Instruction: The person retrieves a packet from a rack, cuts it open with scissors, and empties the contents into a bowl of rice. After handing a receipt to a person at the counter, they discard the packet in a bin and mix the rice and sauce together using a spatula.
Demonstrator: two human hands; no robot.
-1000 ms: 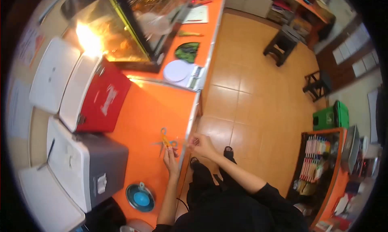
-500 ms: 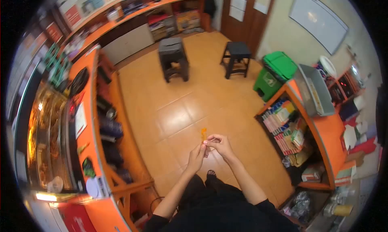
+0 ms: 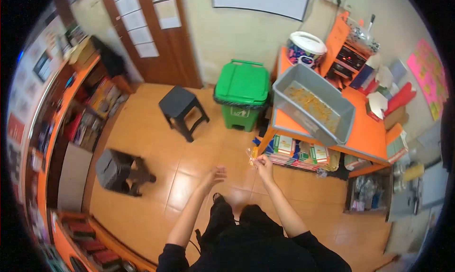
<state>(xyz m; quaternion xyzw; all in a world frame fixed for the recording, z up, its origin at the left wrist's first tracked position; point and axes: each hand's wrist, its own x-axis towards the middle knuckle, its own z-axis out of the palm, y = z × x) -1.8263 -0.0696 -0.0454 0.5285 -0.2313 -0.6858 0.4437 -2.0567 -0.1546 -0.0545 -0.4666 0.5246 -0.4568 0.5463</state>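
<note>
right hand [image 3: 263,169] is pinching an orange packet [image 3: 255,152] (any slackening risking a drop); left hand [image 3: 212,178] is hovering open.

So the bin [image 3: 242,85] is green plastic, smooth with a bit of sheen on the lid, and the liner poking out at its rim is thin black plastic. Big tub [image 3: 310,108] looks like grey plastic too, pretty smooth. Both stools [image 3: 177,103] are dark plastic, more matt than shiny. Floor [image 3: 189,177] is glossy tile, throws back the light in pale patches. The door [image 3: 156,44] reads as brown wood with paper sheets [image 3: 147,49] on it. Orange surface [image 3: 362,123] is smooth, slightly shiny. Clothes [image 3: 251,243] are black cloth, totally matt.
</note>
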